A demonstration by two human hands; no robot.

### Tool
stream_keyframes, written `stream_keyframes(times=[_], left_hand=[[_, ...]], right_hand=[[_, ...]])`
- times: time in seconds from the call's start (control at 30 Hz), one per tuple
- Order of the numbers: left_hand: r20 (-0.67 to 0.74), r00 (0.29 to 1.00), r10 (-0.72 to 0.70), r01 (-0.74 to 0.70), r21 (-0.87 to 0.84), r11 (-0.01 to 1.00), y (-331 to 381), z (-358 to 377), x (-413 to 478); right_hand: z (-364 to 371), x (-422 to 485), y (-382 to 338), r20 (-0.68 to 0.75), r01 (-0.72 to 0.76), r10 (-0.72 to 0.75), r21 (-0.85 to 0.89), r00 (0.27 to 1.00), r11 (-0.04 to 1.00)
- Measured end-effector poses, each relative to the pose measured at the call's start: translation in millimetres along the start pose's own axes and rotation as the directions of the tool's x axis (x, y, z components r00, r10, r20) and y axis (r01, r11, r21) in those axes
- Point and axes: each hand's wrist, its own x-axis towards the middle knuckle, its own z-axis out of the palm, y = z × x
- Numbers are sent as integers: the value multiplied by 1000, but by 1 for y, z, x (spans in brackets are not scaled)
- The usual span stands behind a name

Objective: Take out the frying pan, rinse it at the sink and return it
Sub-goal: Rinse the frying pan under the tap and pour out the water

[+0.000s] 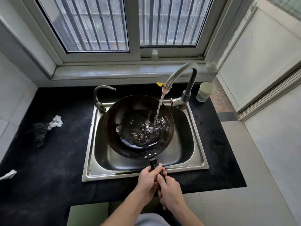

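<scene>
A dark round frying pan (130,115) hangs over the steel sink (197,154), its bowl tilted slightly toward me. Water streams from the curved tap (182,71) into the pan's right side and pools there, splashing. The pan's black handle (154,164) points at me over the sink's front rim. My left hand (147,178) wraps the handle from the left. My right hand (169,190) grips the same handle just behind it, from the right. Both hands touch each other.
A second, smaller tap (101,97) stands at the sink's back left. A white cup (204,93) sits right of the main tap. Dark scrubber and white rag (47,128) lie on the black counter (53,160), left. The window sill runs behind.
</scene>
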Motion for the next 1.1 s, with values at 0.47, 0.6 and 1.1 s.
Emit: stream_keyframes(times=[0.47, 0.6, 1.1], left_hand=[[-16, 997, -73, 73, 11, 997, -30, -10, 4], [10, 997, -75, 74, 55, 996, -26, 2, 13], [-80, 996, 37, -26, 145, 989, -11, -5, 3]], right_hand=[[3, -16, 26, 3, -123, 123, 14, 992, 992], [-8, -3, 30, -34, -87, 86, -38, 996, 995], [-2, -2, 8, 57, -30, 32, -24, 998, 999]])
